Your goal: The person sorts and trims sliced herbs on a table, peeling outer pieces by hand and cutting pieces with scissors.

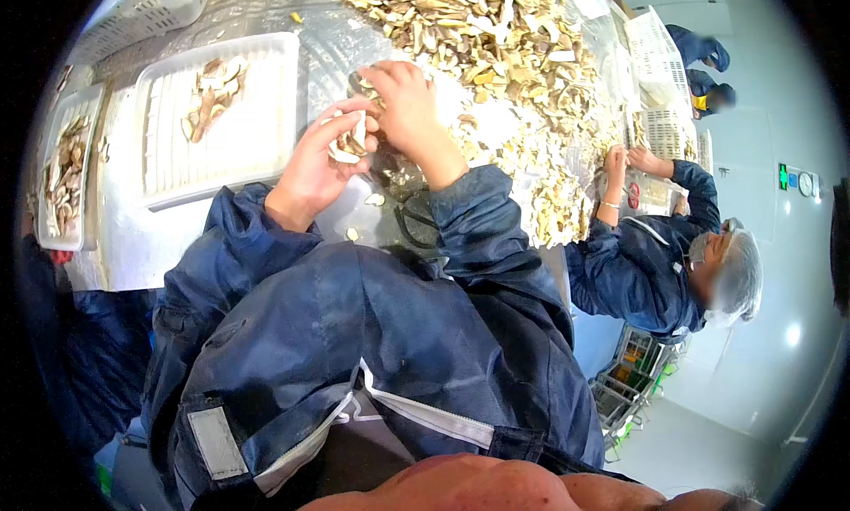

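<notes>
Left hand (310, 167) grasped mushroom slices (348, 142) — right hand (409, 111) curled close beside, grip hidden, could not tell. White tray (266, 112) sat left.

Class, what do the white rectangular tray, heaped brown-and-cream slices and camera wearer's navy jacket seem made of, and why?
Tray: probably moulded plastic, satin; parallel ribs, rounded corners.
Slices: organic, perhaps mushroom; pale flesh, brown edges; finish unclear.
Jacket: likely synthetic fabric, slight sheen; creases.
</notes>
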Demonstrator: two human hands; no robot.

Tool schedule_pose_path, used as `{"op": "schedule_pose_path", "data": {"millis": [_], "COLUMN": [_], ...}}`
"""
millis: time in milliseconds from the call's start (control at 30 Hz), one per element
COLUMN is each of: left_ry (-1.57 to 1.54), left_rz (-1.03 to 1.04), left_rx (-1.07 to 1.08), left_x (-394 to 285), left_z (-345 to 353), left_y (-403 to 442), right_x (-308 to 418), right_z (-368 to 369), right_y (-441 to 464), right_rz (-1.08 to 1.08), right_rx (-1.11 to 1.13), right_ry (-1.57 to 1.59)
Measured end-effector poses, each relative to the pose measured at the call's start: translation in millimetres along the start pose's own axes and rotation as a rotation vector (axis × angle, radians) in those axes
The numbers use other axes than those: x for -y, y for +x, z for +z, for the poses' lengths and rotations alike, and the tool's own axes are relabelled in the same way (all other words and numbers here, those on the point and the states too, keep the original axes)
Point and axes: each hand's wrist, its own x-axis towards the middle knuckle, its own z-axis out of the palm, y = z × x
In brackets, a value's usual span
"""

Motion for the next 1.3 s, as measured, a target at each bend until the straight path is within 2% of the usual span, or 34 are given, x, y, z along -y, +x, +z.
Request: {"op": "schedule_pose_path", "data": {"millis": [167,400,500,600,633,667,700,767,833,867,933,967,1033,1067,1167,1200,1300], "left_ry": [0.017,0.084,0.208,0.321,0.355,0.428,0.556,0.606,0.804,0.848,1.014,1.104,1.226,1.285,1.573,1.657,2.031], "left_rz": [-0.013,-0.018,0.023,0.086,0.112,0.165,0.302,0.439,0.651,0.734,0.816,0.859,0.805,0.769,0.824,0.873,1.044], "left_rx": [-0.108,-0.131,-0.145,-0.165,-0.176,-0.198,-0.154,-0.270,-0.427,-0.492,-0.567,-0.613,-0.648,-0.666,-0.718,-0.711,-0.916], "left_x": [-4,-1,0,-5,-11,-18,-27,-52,-85,-100,-125,-132,-137,-137,-137,-138,-130], "left_z": [11,13,14,23,27,28,16,20,12,7,-21,-31,-45,-52,-65,-68,-49], "left_y": [-5,-5,-8,-18,-23,-25,-27,-34,-39,-43,-49,-51,-54,-55,-54,-53,-51], "right_x": [-12,-86,-109,-126,-126,-128,-130,-142,-158,-166,-175,-171,-158,-151,-113,-97,-87], "right_z": [-26,-71,-95,-120,-125,-130,-132,-125,-110,-102,-85,-79,-71,-65,-73,-83,-102], "right_y": [-45,-152,-181,-187,-178,-166,-154,-127,-98,-86,-66,-59,-44,-42,-49,-55,-79], "right_rz": [0.015,0.255,0.458,0.581,0.558,0.534,0.510,0.503,0.481,0.485,0.488,0.507,0.543,0.462,0.297,0.232,0.410], "right_rx": [0.013,-0.104,-0.074,-0.128,-0.183,-0.238,-0.293,-0.290,-0.302,-0.315,-0.337,-0.297,-0.212,-0.195,-0.067,-0.099,-0.153], "right_ry": [-0.057,-0.282,-0.486,-0.501,-0.405,-0.307,-0.208,-0.061,0.000,-0.069,-0.203,-0.170,-0.105,-0.128,0.136,0.215,0.306]}}
